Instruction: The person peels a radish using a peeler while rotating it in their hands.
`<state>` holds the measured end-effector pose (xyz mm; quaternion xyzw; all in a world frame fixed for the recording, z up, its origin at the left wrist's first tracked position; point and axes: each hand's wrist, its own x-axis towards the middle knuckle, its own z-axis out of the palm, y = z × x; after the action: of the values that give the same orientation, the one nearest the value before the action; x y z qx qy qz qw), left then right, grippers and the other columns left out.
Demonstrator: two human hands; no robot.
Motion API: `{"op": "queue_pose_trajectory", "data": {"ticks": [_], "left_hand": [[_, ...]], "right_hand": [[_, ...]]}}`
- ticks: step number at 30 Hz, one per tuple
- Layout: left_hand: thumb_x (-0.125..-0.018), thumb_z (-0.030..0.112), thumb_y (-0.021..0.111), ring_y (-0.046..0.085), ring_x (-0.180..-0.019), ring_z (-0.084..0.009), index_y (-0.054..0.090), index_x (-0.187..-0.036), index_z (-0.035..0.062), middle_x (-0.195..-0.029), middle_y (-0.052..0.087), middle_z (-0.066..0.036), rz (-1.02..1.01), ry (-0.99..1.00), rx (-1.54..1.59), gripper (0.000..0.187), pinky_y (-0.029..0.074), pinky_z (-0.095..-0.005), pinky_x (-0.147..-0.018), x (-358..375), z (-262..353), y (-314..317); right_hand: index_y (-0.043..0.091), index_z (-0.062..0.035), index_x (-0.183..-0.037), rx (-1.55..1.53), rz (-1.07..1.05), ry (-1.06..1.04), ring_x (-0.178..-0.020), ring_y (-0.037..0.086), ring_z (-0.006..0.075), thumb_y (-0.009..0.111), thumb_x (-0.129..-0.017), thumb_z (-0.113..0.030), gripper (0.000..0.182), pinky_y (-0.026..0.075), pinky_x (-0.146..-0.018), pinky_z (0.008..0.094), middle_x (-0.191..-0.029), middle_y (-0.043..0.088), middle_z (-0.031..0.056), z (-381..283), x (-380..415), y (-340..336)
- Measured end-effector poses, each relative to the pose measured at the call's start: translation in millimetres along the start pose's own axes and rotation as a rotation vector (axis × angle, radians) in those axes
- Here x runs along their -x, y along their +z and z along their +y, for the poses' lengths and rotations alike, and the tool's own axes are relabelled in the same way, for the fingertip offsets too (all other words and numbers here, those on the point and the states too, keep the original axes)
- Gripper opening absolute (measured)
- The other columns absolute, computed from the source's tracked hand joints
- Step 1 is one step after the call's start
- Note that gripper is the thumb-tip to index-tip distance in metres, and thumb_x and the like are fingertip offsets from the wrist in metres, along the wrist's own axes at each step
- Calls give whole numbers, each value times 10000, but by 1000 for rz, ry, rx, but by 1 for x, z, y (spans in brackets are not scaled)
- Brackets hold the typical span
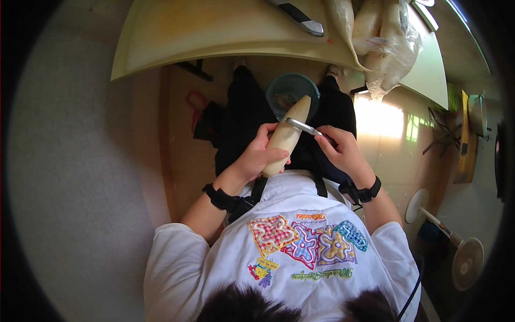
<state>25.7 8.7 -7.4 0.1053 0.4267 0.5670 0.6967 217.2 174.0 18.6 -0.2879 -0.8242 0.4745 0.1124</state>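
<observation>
A long white radish lies in my left hand, its narrow tip pointing up and away from me. My left fingers and thumb wrap round its thick lower part. My right hand is closed on the handle of a metal peeler, whose head rests against the upper part of the radish. Behind the radish tip, on the floor between my legs, stands a blue-green bucket with some scraps inside.
A pale table spans the top, with a knife near its edge. More white radishes, some in clear plastic, lie at its right and overhang the edge. A fan stands at lower right; a wall is on the left.
</observation>
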Motion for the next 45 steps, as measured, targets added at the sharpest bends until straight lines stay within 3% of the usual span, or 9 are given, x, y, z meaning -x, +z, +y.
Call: {"op": "queue_pose_trajectory", "data": {"ticks": [12,18,32,45], "left_hand": [[-841,85,729,655,-876,-221,263,-1422,109,-1166,510,-144,-18,-14,-19,745,605,-338,-617,2,5,-2],[-834,78,730,656,-872,-217,266,-1419,109,-1169,515,-141,-13,-9,-42,748,606,-336,-626,3,7,-2],[-840,44,699,658,-855,-196,259,-1413,111,-1195,522,-132,42,30,-139,725,596,-333,-649,4,4,0],[-837,64,716,650,-868,-195,248,-1410,112,-1187,531,-131,21,36,-107,742,586,-328,-631,9,3,2]], "right_hand": [[690,5,-1009,-91,-51,87,-536,453,130,684,-933,-170,191,382,-517,290,-628,527,71,1,1,-1],[692,5,-996,-63,-50,99,-530,461,139,689,-930,-187,202,388,-514,299,-617,534,78,1,0,-1],[717,-18,-983,78,-5,23,-539,557,257,702,-912,-221,215,430,-524,347,-649,588,130,-6,-3,-2],[714,-7,-973,59,49,54,-522,519,232,706,-910,-205,208,411,-517,340,-637,568,134,-7,-9,-5]]}}
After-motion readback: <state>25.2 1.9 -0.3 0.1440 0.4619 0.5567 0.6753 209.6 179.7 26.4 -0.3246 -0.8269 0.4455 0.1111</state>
